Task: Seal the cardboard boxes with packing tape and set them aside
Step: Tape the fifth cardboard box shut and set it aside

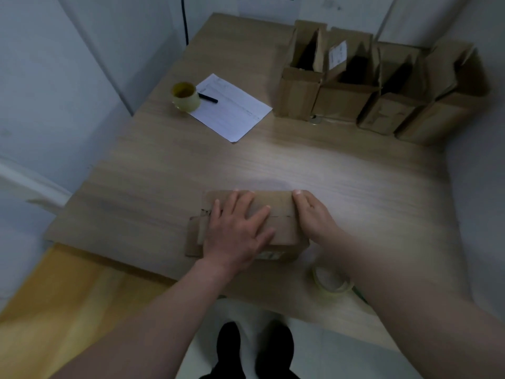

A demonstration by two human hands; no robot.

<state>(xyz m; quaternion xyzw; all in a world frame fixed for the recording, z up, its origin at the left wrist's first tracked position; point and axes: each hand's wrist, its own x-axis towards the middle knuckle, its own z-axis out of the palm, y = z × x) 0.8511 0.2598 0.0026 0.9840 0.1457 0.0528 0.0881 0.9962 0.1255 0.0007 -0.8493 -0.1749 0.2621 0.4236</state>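
A: At the near edge of the desk (153, 170): where is the cardboard box (276, 214)?

B: Under both hands. Left hand (235, 231) spread flat, pressing the flaps down. Right hand (314, 217) rests against the box's right end, fingers laid over the top edge.

A: Tape?

B: Clear tape roll (332, 281) just beside the right forearm.

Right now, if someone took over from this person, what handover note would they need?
Left hand: open, pressing flat on the top flaps of the near box.
Right hand: straight fingers against the box's right end, steadying it.
Clear tape roll: on the table just right of the box, under the right forearm. Yellowish roll: far left, by the paper and pen.
Four open boxes: far right, flaps up.
Done: near box's flaps folded shut; no tape visible on the seam.
Left: tape it, set it aside, then the other four.
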